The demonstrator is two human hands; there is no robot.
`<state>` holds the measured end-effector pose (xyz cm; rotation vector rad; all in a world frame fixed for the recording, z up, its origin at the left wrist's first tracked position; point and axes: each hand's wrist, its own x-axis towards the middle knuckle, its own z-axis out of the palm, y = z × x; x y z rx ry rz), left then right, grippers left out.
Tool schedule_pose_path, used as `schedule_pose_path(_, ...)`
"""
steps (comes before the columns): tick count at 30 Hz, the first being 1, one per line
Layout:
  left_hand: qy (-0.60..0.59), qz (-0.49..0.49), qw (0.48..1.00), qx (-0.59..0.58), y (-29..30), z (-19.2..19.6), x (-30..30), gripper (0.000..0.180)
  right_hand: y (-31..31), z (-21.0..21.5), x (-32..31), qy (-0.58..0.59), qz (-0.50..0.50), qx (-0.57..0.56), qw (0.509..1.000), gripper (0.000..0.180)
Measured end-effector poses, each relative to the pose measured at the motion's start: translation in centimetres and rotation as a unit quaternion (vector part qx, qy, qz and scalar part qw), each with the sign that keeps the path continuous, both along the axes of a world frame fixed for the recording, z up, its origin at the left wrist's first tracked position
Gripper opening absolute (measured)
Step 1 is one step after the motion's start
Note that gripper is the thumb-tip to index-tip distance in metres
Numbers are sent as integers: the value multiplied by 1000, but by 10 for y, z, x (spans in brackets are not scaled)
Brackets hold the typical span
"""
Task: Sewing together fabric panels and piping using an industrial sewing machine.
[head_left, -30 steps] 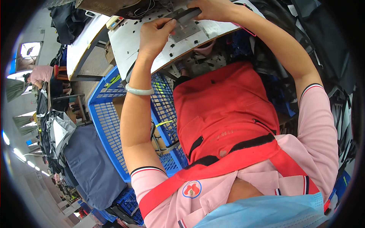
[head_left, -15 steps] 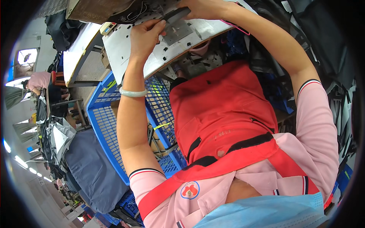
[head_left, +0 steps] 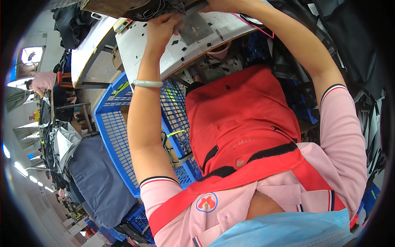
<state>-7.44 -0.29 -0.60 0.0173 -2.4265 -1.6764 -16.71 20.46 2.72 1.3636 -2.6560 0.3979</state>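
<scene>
A short black strip [head_left: 196, 7], seemingly webbing or fabric, is stretched between my two hands at the upper edge of the view. My left hand [head_left: 161, 29], below a pale bangle, is closed with its fingertips pinched at the strip's left end. At the other end my right hand [head_left: 224, 5] grips it, though the frame's edge cuts off part of that hand. Both are just in front of a brown machine head [head_left: 115, 9] with loose pale threads. Beneath them, a grey metal plate [head_left: 192, 33] is set in the white tabletop [head_left: 133, 47].
Small black scraps [head_left: 175, 42] dot the tabletop. A blue plastic basket [head_left: 119, 136] stands below it on the left, beside a dark-blue cloth-covered pile [head_left: 101, 177]. Black material [head_left: 349, 45] hangs at right. Another person [head_left: 43, 82] works far left.
Both hands have moved up and slightly away from me with the black strip, closer to the machine. My left hand has also shifted a little to the right.
</scene>
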Motion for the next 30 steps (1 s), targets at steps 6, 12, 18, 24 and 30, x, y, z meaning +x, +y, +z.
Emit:
schedule_pose_path(6, 34, 10, 999, 18, -12, 7, 11, 25, 21, -3, 2, 48, -46, -58, 996, 38)
schedule_pose_path(12, 5, -17, 973, -232, -25, 6, 30, 30, 8, -16, 67, 40, 165, -126, 977, 31)
schedule_pose_path(18, -16, -99, 986, -134, 64, 21, 38, 24, -30, -87, 152, 188, 246, 3, 951, 9)
schedule_pose_path(24, -211, -140, 965, -68, 18, -31, 65, 31, 13, -56, 108, -14, 107, 69, 992, 27)
schedule_pose_path(30, -242, -176, 947, 115, 3, -4, 92, 34, 54, 1, 75, -182, 33, 18, 983, 51)
